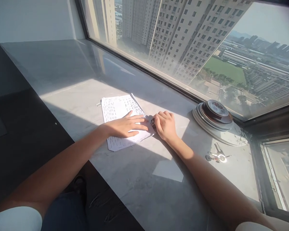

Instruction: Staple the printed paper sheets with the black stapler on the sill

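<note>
A sheet of white paper (118,142) covered in rows of dark marks lies on the sunlit stone ledge. My left hand (128,125) rests flat across it, fingers spread and pointing right. Just past those fingertips, at the paper's right edge, my right hand (165,125) is curled closed around a small dark object (152,123). Most of that object is hidden by the fingers, so its kind is unclear. A thin white stick-like thing (136,100) lies along the paper's upper right edge.
Stacked plates and dishes (213,117) stand at the right by the window. Nearer me lies a small shiny metal item (219,155) with several arms. The window frame (144,69) bounds the ledge (144,192) at the back; its front edge drops to a dark floor (26,128).
</note>
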The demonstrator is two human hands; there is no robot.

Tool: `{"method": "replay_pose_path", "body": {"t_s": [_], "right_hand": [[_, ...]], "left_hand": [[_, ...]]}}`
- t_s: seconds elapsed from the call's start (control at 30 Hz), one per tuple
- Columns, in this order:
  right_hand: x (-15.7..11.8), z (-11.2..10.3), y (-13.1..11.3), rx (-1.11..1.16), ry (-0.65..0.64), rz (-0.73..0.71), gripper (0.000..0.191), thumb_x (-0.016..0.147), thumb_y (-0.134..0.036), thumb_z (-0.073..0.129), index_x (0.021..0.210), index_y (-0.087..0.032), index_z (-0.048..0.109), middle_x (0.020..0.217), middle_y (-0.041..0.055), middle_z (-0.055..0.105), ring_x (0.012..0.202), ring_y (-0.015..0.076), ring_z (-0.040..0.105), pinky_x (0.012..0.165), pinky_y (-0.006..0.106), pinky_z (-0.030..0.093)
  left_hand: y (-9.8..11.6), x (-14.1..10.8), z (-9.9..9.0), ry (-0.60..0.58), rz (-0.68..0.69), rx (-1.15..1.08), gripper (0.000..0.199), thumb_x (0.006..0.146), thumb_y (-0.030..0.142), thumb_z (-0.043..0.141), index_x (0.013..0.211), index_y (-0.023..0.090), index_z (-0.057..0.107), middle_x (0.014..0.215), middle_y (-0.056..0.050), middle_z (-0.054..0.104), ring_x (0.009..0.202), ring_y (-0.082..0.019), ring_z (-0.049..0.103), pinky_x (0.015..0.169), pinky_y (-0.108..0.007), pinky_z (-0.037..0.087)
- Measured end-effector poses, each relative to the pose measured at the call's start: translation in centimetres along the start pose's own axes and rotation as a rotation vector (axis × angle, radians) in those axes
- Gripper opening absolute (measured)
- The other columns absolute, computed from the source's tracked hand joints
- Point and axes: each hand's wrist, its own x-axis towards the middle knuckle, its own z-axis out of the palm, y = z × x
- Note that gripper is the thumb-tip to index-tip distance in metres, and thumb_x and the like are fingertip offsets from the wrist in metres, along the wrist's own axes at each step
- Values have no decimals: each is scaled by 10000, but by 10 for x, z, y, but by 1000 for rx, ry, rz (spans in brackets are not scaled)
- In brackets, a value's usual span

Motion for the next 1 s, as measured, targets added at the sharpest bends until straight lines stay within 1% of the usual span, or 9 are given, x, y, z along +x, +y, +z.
{"method": "replay_pose_path", "body": {"t_s": [0.13, 0.33, 0.47, 0.63, 0.83, 1.0], "right_hand": [[0, 0, 0, -16, -6, 7, 523, 1195, -404, 236, 881, -250, 626, 864, 69, 682, 841, 265, 506, 845, 459, 334], [1, 0, 0, -14, -24, 31, 544, 1194, -409, 225, 894, -251, 650, 877, 76, 678, 868, 273, 518, 867, 464, 334], [1, 1, 0, 15, -6, 43, 580, 1198, -443, 195, 906, -255, 659, 871, 74, 674, 879, 276, 533, 878, 466, 342], [0, 2, 2, 33, 7, 42, 609, 1199, -475, 164, 918, -260, 660, 857, 72, 666, 867, 277, 542, 871, 467, 350], [1, 1, -1, 11, -7, 36, 611, 1196, -470, 170, 896, -261, 659, 839, 73, 651, 849, 276, 511, 874, 468, 336], [2, 0, -2, -27, -22, 13, 561, 1195, -423, 221, 841, -250, 619, 826, 65, 637, 846, 266, 494, 868, 465, 322]], "left_hand": [[1, 1, -1, -28, -23, 4, 483, 1098, 333, 532, 1562, 442, 612, 1796, 28, 377, 1713, -316, 222, 1391, -655, -5], [4, 2, -2, -16, -29, -25, 465, 1107, 358, 535, 1558, 439, 616, 1791, 44, 390, 1715, -317, 211, 1394, -640, -14], [2, 2, -1, -15, -30, -22, 456, 1113, 370, 529, 1556, 427, 618, 1790, 40, 392, 1716, -311, 208, 1394, -633, -25], [-1, 3, 2, -21, -30, 9, 474, 1120, 361, 494, 1581, 411, 594, 1802, 16, 369, 1719, -309, 193, 1383, -654, -44], [-1, 3, 2, -21, -28, 9, 469, 1123, 381, 490, 1580, 400, 595, 1791, 10, 393, 1715, -315, 201, 1386, -643, -22], [2, 4, 1, -29, -36, 9, 470, 1120, 376, 497, 1580, 390, 595, 1795, 7, 386, 1713, -319, 206, 1385, -645, -25]]}}
